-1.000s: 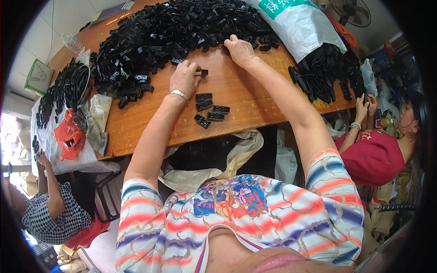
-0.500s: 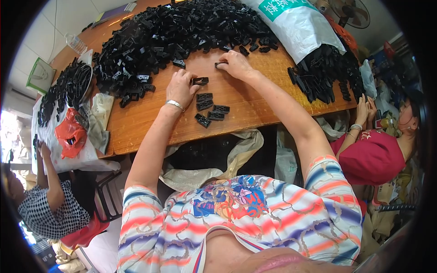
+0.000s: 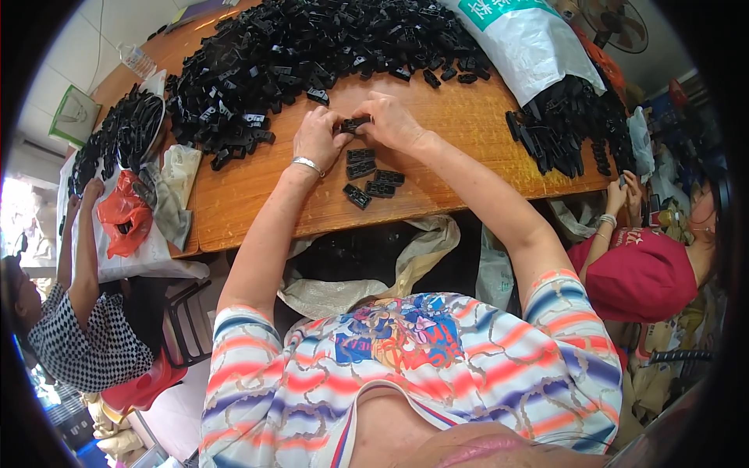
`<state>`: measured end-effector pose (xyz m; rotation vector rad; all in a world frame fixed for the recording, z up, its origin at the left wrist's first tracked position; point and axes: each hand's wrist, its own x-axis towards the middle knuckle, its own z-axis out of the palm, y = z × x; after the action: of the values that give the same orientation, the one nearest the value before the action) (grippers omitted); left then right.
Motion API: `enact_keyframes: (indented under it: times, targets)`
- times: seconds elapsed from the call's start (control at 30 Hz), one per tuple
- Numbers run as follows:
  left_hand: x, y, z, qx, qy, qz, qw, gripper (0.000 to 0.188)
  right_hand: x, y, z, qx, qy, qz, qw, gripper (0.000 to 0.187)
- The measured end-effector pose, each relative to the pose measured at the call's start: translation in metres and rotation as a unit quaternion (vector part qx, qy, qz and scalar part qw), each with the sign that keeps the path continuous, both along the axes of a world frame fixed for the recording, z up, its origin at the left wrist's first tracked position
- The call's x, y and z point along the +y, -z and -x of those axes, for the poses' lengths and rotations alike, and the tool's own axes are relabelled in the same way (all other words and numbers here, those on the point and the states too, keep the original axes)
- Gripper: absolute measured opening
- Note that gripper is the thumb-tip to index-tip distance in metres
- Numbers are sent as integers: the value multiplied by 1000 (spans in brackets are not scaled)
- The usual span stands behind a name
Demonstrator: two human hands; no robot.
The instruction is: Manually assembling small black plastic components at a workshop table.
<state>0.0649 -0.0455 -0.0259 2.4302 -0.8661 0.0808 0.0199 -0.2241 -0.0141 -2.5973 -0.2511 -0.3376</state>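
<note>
Left hand (image 3: pixel 318 136) and right hand (image 3: pixel 393 122) pinch black plastic (image 3: pixel 356 124) between them, five pieces (image 3: pixel 380 189) set out, a large heap (image 3: pixel 312 48) left.

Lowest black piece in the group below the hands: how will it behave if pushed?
The black piece likely slides rather than rolls, being boxy. It seems stiff, with crisp edges, and probably light, its upper face looking hollowed.

Blown-out glare at left, fisheye-curved tabletop (image 3: pixel 460 117)
</note>
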Motion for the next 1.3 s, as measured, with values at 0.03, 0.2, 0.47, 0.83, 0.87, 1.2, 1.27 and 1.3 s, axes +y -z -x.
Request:
enact_keyframes:
  times: [0.03, 0.2, 0.47, 0.83, 0.87, 1.2, 1.27, 1.3]
  targets:
    - [0, 0, 0, 1, -1, 0, 1000, 25, 1, -1, 0, 1, -1, 0, 1000, 24]
    - [-1, -2, 0, 16, 2, -10, 1000, 26, 3, -10, 2, 70, -3, 21, 997, 26]
    - [1, -8, -21, 273, 18, 87, 958, 28, 5, -17, -1, 112, 6, 35, 993, 27]
    - [9, -9, -24, 193, 68, 39, 978, 19, -14, -19, 18, 205, -93, -76, 971, 28]
    - [11, -3, -27, 85, 23, 43, 995, 18, -21, -19, 16, 192, -91, -80, 974, 27]
    - [0, 7, -72, -296, 0, -64, 953, 10, -75, 5, -52, 1, 224, 112, 968, 27]
    - [-12, 6, -64, -265, 22, -61, 962, 4, -82, 10, -57, -4, 248, 143, 958, 24]
    - [-16, 5, -57, -235, 26, -57, 970, 4, -80, 11, -56, -1, 246, 142, 959, 24]
